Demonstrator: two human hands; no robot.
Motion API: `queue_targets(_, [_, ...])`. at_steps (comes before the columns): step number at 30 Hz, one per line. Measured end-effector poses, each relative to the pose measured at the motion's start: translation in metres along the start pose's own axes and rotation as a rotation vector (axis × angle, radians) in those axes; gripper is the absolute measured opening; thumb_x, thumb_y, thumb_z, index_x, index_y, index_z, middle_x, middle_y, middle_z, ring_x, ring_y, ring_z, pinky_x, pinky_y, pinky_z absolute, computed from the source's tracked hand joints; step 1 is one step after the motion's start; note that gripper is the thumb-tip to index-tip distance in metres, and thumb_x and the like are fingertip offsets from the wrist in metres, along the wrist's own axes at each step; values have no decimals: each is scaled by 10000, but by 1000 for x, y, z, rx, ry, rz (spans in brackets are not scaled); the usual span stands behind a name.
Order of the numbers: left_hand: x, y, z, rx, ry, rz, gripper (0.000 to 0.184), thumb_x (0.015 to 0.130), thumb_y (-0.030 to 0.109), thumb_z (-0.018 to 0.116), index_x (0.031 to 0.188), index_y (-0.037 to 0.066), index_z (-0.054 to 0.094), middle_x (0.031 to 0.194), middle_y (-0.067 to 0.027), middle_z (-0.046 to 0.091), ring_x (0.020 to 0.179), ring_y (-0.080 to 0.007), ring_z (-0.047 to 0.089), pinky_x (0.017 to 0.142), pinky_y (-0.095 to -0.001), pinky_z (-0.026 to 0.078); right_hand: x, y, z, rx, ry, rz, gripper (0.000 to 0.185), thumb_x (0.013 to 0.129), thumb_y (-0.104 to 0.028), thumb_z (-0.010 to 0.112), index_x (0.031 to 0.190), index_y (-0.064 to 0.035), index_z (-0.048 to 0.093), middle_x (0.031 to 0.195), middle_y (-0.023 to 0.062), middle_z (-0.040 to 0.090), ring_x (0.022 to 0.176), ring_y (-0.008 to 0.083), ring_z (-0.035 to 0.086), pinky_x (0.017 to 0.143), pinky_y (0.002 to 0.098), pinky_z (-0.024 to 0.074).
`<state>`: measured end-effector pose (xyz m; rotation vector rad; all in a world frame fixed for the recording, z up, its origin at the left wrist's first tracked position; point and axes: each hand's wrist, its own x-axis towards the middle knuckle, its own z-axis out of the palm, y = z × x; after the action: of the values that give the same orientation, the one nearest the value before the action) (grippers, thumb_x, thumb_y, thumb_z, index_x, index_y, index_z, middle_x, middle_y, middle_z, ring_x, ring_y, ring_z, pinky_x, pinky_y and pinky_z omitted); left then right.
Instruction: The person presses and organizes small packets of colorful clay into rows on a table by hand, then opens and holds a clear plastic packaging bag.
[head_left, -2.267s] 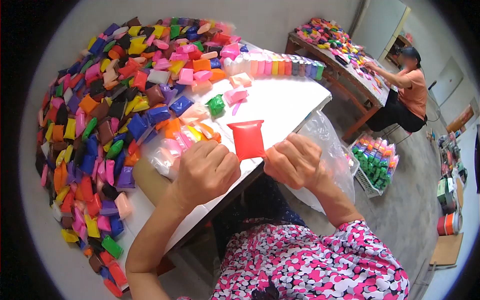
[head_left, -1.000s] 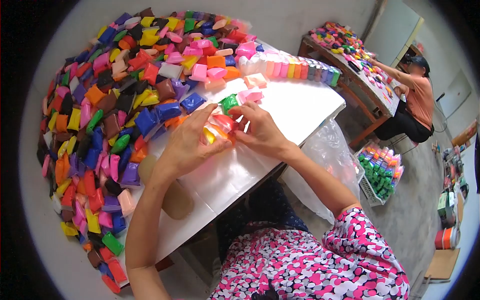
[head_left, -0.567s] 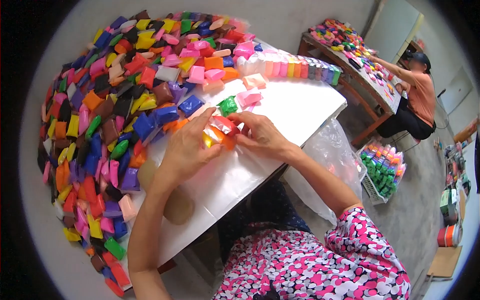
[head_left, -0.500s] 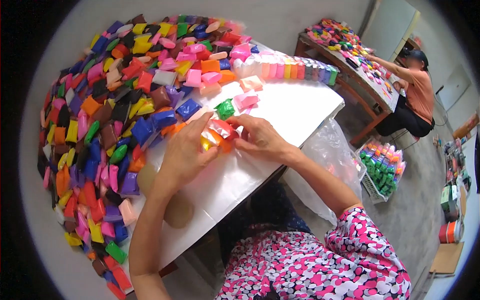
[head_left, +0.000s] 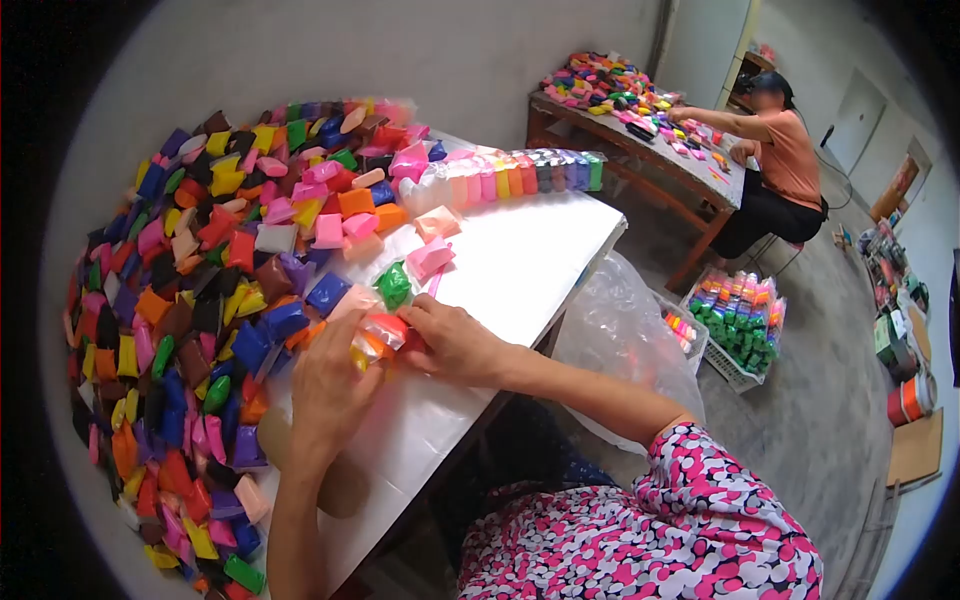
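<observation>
Red packet [head_left: 390, 326]: no longer held taut, apparently gathered into the orange-and-yellow bundle [head_left: 371, 345], over the white table [head_left: 530, 240]. Bundle: clasped by left hand [head_left: 335, 385]. Right hand [head_left: 455, 345]: fingertips at red packet; pinch cannot be told.

Held packets [head_left: 381, 333], eight o'clock: no readable lettering
Loose pile [head_left: 190, 330], nine o'clock: none readable
Wrapped row [head_left: 515, 181], one o'clock: none readable
Filled basket [head_left: 737, 366], three o'clock: anything printed too small
</observation>
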<state>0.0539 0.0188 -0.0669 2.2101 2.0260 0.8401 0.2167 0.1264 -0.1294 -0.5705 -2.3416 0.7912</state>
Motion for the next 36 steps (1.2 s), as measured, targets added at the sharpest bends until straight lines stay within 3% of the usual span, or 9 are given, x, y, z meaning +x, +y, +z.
queue_targets(13, [1, -4, -7, -34, -52, 41, 733, 702, 176, 768, 1343, 13, 453, 1293, -183, 544, 1172, -353, 536, 984, -420, 421, -4, 1, -6, -4, -16, 10, 570, 779, -187, 733, 1256, 8, 489, 1113, 208, 521, 983, 367, 581, 849, 419, 503])
queue_targets(16, [-1, -7, -11, -69, -90, 10, 820, 675, 179, 793, 1383, 15, 413, 1348, -188, 503, 1232, -346, 498, 1029, -406, 399, -6, 9, -5, -85, 25, -79, 607, 768, -174, 746, 1281, 11, 479, 1112, 196, 523, 905, 322, 610, 803, 395, 521])
queue_targets(19, [-1, -9, -20, -126, -160, -61, 905, 665, 201, 807, 1430, 17, 360, 1413, -196, 442, 1312, -343, 427, 1086, -392, 352, -8, 1, -15, -23, -37, -11, 602, 760, -129, 731, 1292, 13, 488, 1100, 181, 524, 846, 260, 623, 757, 363, 531])
queue_targets(22, [-1, -12, -28, -193, -229, -92, 924, 678, 229, 805, 1447, 19, 337, 1447, -204, 401, 1346, -346, 385, 1105, -391, 326, -10, -2, -33, 131, -63, -10, 563, 729, 11, 666, 1273, 10, 521, 1141, 161, 539, 798, 202, 628, 701, 322, 534])
queue_targets(25, [-2, -13, -39, -144, -209, -70, 803, 726, 237, 767, 1404, 14, 401, 1402, -204, 444, 1302, -354, 431, 1079, -391, 357, 3, 8, -50, -17, 38, -113, 464, 737, 45, 582, 1198, 17, 543, 1115, 180, 567, 837, 266, 623, 730, 349, 522])
queue_targets(29, [-5, -1, -50, -89, -232, -62, 616, 788, 237, 713, 1314, 2, 496, 1323, -196, 505, 1217, -354, 503, 1029, -393, 405, 50, 8, -58, -129, 90, -93, 227, 783, -75, 659, 996, 3, 646, 958, 159, 647, 714, 232, 641, 670, 338, 520])
queue_targets(30, [-9, 3, -47, -58, -198, -48, 581, 794, 235, 712, 1289, -2, 519, 1311, -191, 517, 1199, -352, 519, 1020, -389, 416, 67, 16, -54, -102, 51, -170, 151, 827, -59, 670, 967, -3, 656, 913, 107, 662, 694, 166, 628, 610, 292, 506])
queue_targets(31, [-11, 7, -44, -26, -165, -33, 546, 800, 232, 710, 1263, -6, 543, 1299, -187, 529, 1181, -350, 534, 1011, -385, 426, 82, 13, -48, -104, 33, -165, 110, 829, -64, 671, 921, -3, 671, 838, 101, 680, 673, 185, 638, 613, 297, 502])
queue_targets(36, [-13, 16, -40, 18, -115, 2, 446, 844, 203, 659, 1236, 15, 561, 1302, -152, 541, 1152, -326, 555, 966, -391, 461, 158, -4, -16, -188, -55, -235, 138, 807, -140, 665, 837, -9, 698, 729, 129, 680, 665, 234, 654, 627, 342, 502])
